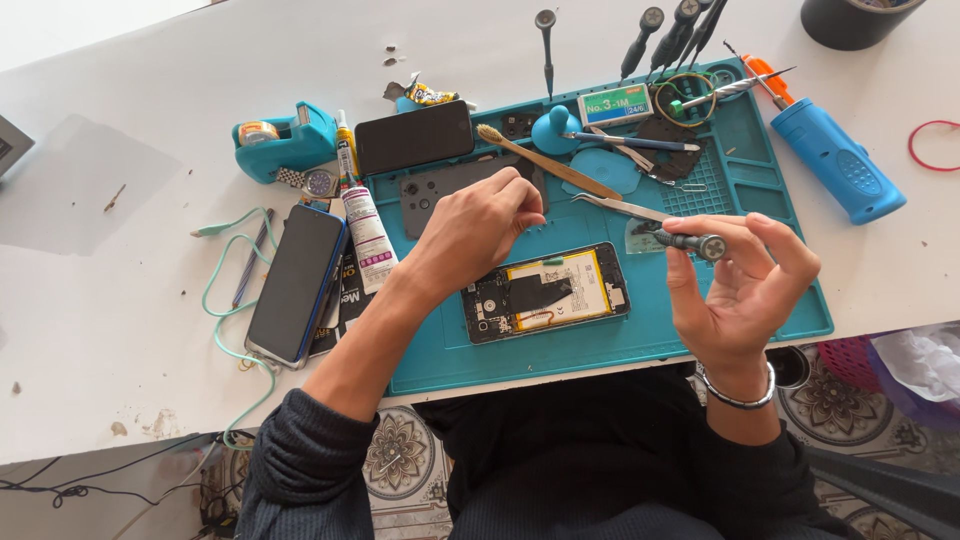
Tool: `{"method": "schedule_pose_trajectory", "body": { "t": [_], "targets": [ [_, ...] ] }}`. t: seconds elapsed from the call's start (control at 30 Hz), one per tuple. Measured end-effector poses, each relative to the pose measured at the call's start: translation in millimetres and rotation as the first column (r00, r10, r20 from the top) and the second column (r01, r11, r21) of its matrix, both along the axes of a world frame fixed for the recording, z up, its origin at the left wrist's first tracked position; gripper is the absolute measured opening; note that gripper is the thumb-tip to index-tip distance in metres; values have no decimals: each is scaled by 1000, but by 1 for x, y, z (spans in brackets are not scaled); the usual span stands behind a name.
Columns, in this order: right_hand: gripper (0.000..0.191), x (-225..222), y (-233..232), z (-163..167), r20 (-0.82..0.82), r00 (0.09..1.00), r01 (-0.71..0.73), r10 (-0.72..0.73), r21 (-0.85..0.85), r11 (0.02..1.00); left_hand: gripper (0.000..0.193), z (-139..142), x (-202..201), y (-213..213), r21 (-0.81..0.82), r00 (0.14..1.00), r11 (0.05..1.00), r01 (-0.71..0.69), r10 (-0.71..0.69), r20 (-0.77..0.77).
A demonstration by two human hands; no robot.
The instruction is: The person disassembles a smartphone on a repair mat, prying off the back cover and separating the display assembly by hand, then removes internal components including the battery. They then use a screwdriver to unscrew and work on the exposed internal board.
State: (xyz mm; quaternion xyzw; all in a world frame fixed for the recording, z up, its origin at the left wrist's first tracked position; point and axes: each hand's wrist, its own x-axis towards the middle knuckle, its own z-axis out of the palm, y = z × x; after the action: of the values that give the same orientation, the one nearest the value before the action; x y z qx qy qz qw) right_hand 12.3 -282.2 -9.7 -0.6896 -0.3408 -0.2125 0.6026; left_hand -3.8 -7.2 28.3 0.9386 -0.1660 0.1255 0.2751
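Pinched in the right hand (735, 285), palm up, a screwdriver (690, 240) hovers above the mat's (600, 345) right edge. Left hand (480, 225), fingers curled together, hangs over the opened phone (545, 292) near the mat's front edge.

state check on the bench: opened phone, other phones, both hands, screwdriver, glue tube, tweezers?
Opened phone: back cover off, battery and board exposed, flat on the teal mat.
Black phone: screen dark, lying flat.
Blue-edged phone: screen dark, lying flat off the mat.
Left hand: fingers curled above the opened phone, contents not visible.
Right hand: pinching a precision screwdriver, held roughly level.
Glue tube: lying down.
Tweezers: lying on the mat.
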Motion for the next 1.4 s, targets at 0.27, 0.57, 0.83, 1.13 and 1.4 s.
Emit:
{"method": "schedule_pose_trajectory", "body": {
  "t": [0.27, 0.57, 0.83, 1.13, 1.4],
  "targets": [
    [55, 0, 3, 1, 9, 1000, -9, 9, 21, 1000, 16, -2, -4, -6, -200, 1000, 980, -5, 3, -14],
    [50, -14, 14, 0, 180, 980, 62, -83, 120, 991, 28, -10, -7, -31, -802, 805, 499, -330, -295, -515],
    [51, -17, 21, 0, 207, 978, 6, -21, 73, 997, 33, -15, -4, -32, -751, 764, 549, -367, -283, -580],
    [51, -16, 23, 1, 195, 981, -4, -10, 68, 998, 34, -15, -3, -32, -755, 774, 555, -349, -283, -566],
    [51, -15, 23, 1, 200, 979, 17, -32, 75, 997, 33, -15, -5, -32, -743, 788, 587, -321, -270, -553]
  ]
}}
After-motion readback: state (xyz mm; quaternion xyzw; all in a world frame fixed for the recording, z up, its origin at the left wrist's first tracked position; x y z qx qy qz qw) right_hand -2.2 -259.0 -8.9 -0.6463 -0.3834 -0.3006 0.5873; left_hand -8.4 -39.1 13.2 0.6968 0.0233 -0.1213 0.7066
